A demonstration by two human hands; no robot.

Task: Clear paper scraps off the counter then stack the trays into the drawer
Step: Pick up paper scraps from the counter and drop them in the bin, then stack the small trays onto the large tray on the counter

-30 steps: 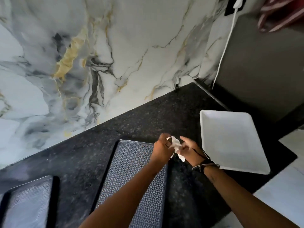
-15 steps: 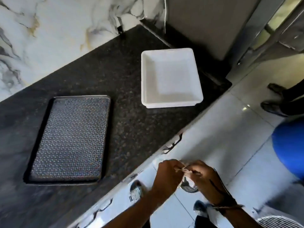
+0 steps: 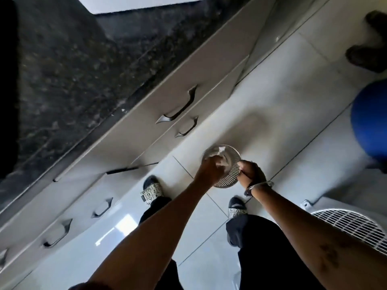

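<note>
I am looking down at the floor. A small round wire-mesh bin [image 3: 230, 176] stands on the tiles with white paper scraps [image 3: 219, 152] inside. My left hand [image 3: 209, 171] hangs over the bin's opening, fingers closed on a crumpled white paper scrap [image 3: 223, 163]. My right hand [image 3: 252, 173] is beside the bin's right rim with its fingers curled and nothing visible in it. On the black granite counter [image 3: 73, 70], only an edge of the white tray [image 3: 146, 3] shows at the top, and a dark tray [image 3: 6, 80] at the far left.
White drawer fronts with dark handles [image 3: 178, 109] run diagonally below the counter edge. My sandalled feet [image 3: 151, 192] stand on pale floor tiles. A white fan grille [image 3: 351, 227] lies at the right, a blue round object [image 3: 370, 122] above it, another person's feet [image 3: 372, 38] top right.
My view dropped from the counter to the floor. Both hands carried the paper off the counter edge and down over the mesh bin; the right hand has come off the paper.
</note>
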